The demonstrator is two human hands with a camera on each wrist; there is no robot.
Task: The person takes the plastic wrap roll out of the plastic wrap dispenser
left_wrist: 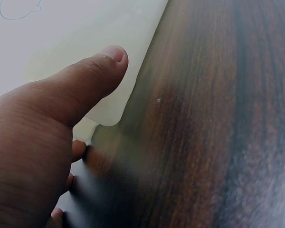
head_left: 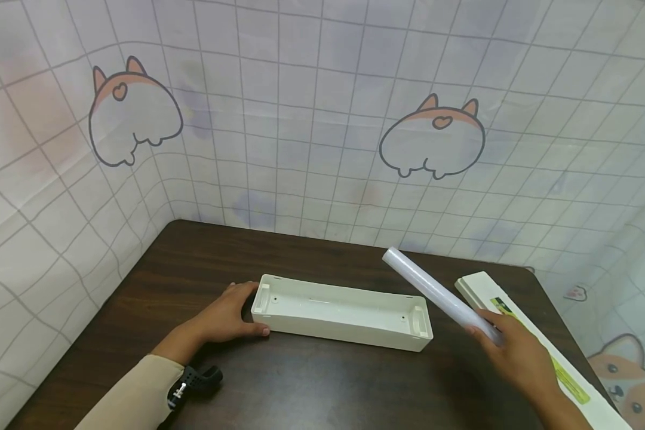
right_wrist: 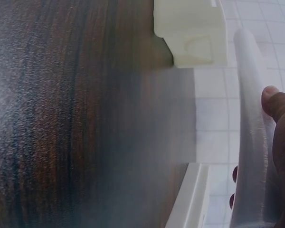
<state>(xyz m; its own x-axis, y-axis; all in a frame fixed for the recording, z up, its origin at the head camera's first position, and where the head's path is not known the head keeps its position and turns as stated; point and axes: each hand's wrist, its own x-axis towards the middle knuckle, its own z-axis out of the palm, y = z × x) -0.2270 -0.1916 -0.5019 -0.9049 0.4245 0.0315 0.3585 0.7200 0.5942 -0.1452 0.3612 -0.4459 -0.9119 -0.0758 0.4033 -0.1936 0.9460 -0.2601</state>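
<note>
A long cream plastic dispenser box [head_left: 338,330], its top uncovered, lies on the table. My left hand [head_left: 228,316] holds its left end, thumb along the front wall and fingers behind the end. The left wrist view shows that thumb [left_wrist: 102,69] flat against the cream wall. Raised at the right, a roll of cling film [head_left: 435,289], glossy and whitish, slants up toward the box's right end. My right hand [head_left: 518,352] grips the roll by its near end. The right wrist view has the thumb on one side of the roll [right_wrist: 251,118] and fingertips showing on the other.
A long white dispenser lid [head_left: 591,397] with a green and yellow label lies along the table's right side, partly behind my right hand and forearm. The dark wooden table [head_left: 322,388] meets a patterned curtain [head_left: 301,119] at its back and sides.
</note>
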